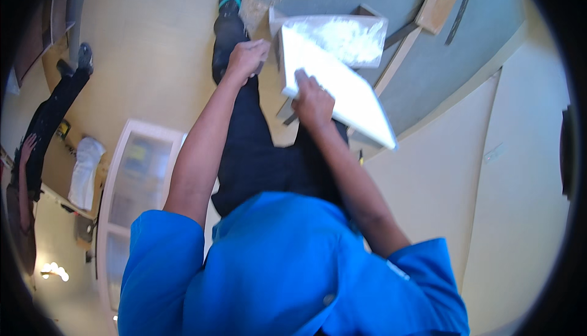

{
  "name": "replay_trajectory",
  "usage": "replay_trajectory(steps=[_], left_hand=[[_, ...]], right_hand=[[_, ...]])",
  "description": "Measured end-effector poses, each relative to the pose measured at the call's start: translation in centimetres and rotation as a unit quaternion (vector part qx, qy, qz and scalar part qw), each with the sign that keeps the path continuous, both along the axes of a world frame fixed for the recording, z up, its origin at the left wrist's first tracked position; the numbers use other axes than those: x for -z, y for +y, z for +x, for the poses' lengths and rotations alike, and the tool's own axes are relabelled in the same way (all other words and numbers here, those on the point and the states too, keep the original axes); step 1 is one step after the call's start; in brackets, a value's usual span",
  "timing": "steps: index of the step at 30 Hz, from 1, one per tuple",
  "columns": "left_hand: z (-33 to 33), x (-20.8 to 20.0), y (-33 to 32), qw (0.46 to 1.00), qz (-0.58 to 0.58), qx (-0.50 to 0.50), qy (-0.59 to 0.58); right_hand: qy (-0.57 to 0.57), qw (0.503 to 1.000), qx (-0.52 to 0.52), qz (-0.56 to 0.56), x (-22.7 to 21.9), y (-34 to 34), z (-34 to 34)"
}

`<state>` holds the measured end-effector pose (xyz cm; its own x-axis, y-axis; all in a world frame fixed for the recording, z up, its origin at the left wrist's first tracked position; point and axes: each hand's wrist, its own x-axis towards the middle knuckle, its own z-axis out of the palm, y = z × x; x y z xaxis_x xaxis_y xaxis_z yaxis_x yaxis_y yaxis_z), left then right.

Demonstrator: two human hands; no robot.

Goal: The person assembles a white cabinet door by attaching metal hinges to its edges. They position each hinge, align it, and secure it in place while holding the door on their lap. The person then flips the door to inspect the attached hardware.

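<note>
My left hand (246,62) is closed in a loose fist above my left leg, left of a bright white board (342,88). A small dark shape shows by its fingertips, and I cannot make out what it holds. My right hand (313,105) grips the near edge of the board, one finger stretched over its white face. The board is tilted, its far corner beside a pale, open-looking box (278,15). Clear plastic wrap (361,39) with whitish contents lies just behind the board. Below the right hand a dark strip (291,118) sticks out, partly hidden.
A wooden block on dark legs (441,0) stands at the far right. Wood scraps and dust lie on the floor ahead. At left are a white-framed glazed panel (137,152), a white sack (87,171) and another person's legs (58,100). A pale wall (465,171) closes the right.
</note>
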<state>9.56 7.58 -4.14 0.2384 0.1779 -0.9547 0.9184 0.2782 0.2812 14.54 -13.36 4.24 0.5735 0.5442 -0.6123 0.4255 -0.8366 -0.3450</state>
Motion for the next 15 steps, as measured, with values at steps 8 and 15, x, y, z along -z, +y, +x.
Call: replay_trajectory(steps=[8, 15], left_hand=[[1.4, -9.8, -3.3, 0.981, 0.082, 0.169, -0.049], [5.4, 2.9, -3.5, 0.956, 0.172, 0.236, 0.036]], right_hand=[[-0.012, 0.999, 0.018, 0.029, 0.7, -0.2, -0.7], [-0.024, 0.999, 0.008, 0.033, 0.5, 0.1, -1.0]])
